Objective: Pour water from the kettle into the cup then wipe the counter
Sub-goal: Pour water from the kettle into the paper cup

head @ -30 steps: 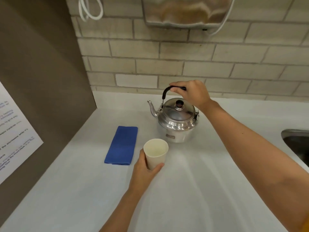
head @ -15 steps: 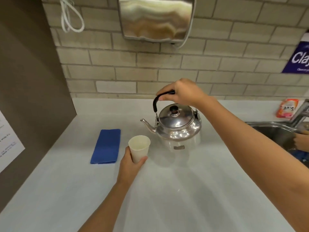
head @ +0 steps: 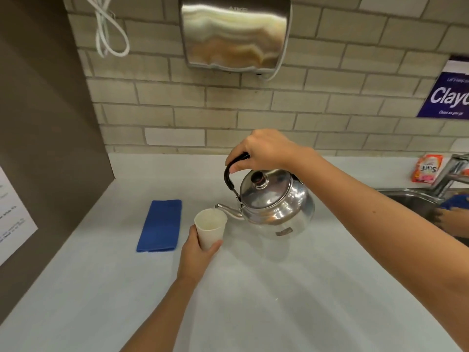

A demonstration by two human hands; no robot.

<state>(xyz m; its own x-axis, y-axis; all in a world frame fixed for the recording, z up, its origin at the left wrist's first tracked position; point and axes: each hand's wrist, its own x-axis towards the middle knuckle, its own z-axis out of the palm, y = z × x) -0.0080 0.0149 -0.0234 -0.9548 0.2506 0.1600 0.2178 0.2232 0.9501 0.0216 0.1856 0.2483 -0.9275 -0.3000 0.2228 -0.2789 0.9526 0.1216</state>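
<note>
A shiny steel kettle (head: 275,207) hangs tilted above the white counter (head: 253,301), its spout tip right over the rim of a white paper cup (head: 210,228). My right hand (head: 266,151) grips the kettle's black handle from above. My left hand (head: 196,252) is wrapped around the lower part of the cup, which stands upright. A folded blue cloth (head: 161,224) lies flat on the counter to the left of the cup, untouched.
A steel sink (head: 416,199) with a tap (head: 454,171) sits at the right, where another person's hand (head: 454,221) holds something blue. An orange packet (head: 427,172) leans by the tap. A hand dryer (head: 234,34) hangs on the brick wall. A brown panel closes the left side.
The kettle has been lifted off the counter and tipped to the left, bringing its spout over the cup. My left hand has stayed around the cup.
</note>
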